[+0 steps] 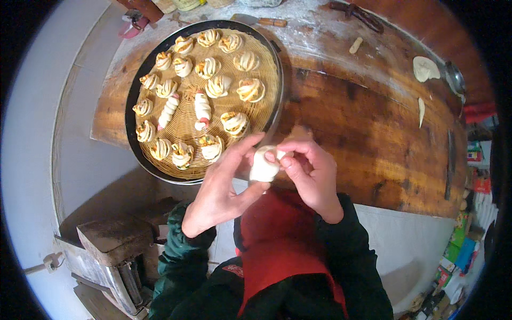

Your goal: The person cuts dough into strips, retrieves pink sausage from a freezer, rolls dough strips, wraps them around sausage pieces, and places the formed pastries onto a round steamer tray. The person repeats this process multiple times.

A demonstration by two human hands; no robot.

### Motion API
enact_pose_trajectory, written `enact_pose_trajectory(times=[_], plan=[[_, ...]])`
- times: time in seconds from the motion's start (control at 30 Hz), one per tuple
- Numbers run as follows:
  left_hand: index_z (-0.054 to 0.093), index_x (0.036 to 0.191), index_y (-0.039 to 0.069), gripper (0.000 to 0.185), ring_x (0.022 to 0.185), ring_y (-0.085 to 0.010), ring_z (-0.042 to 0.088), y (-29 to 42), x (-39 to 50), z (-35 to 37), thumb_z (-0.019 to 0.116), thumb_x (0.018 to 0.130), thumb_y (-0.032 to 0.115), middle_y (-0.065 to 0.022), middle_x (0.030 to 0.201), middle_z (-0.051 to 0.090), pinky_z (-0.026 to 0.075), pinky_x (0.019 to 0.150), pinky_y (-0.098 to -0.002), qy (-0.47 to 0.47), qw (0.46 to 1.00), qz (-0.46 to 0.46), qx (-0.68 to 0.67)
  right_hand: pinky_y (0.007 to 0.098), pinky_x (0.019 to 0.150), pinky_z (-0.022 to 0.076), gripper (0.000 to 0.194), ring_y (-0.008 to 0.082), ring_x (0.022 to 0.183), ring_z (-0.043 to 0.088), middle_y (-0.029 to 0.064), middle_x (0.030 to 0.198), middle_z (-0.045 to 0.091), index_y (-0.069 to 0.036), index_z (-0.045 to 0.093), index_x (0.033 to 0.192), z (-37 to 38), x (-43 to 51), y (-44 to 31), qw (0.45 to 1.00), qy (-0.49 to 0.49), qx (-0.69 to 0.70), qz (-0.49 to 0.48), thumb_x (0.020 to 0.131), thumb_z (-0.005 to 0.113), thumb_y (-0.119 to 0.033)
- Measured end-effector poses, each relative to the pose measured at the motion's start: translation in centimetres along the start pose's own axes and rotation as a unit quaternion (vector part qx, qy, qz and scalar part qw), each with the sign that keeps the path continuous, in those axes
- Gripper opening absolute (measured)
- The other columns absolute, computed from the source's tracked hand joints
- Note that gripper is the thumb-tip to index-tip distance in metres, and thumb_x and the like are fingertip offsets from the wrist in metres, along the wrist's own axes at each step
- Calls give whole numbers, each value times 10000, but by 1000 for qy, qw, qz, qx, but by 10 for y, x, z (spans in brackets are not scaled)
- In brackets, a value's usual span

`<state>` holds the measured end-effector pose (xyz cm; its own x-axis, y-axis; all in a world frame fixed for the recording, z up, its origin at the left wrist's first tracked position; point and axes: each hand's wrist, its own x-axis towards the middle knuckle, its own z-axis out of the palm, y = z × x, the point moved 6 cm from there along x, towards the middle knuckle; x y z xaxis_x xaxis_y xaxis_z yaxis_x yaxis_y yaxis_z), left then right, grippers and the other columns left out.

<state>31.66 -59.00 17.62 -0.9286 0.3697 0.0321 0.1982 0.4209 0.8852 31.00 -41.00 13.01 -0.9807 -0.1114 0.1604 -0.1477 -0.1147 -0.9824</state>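
A piece of white dough [264, 169], wrapped in coils with a pinkish spot showing, is held up between both hands just off the near edge of the table. My left hand [226, 190] supports it between thumb and fingers. My right hand [314, 172] pinches a short loose end of the dough. Left of the hands stands a round woven steamer tray [182, 128] with a dark rim. On it sit several twisted buns with filling, such as this one [235, 123], and two dough-wrapped sausages [203, 108] lie near its middle.
The wooden table [360, 140] is floured along its far side. A scraper with a wooden handle [272, 22] lies behind the tray. Dough scraps [425, 69], a dark-handled tool [362, 18] and a metal bowl [455, 80] are at the far right. A metal machine [116, 256] stands lower left.
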Motion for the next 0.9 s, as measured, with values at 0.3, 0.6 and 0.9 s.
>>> enact_pose_trajectory(times=[0.3,0.6,0.9], plan=[[539,1405,31,593,1198,-165,609,-32,2,65,823,885,5,-52,1299,592,517,1047,-345,-16,911,-87,-402,268,788,555,146,119,888,693,49,1012,737,-36,733,1124,-29,-21,27,993,17,26,116,984,719,-72],[585,1388,44,605,1071,-244,725,-26,8,69,845,841,33,-139,1179,727,576,896,-361,97,992,5,-84,239,773,550,143,94,857,671,40,1018,713,-10,695,1129,-46,-28,21,991,74,-83,72,987,702,5],[651,1390,96,582,1033,-286,746,-17,10,63,853,845,80,-135,1170,748,591,875,-361,124,989,68,39,277,828,574,184,143,937,712,57,1039,737,1,723,1151,-49,-26,0,984,21,-177,-11,970,699,27]])
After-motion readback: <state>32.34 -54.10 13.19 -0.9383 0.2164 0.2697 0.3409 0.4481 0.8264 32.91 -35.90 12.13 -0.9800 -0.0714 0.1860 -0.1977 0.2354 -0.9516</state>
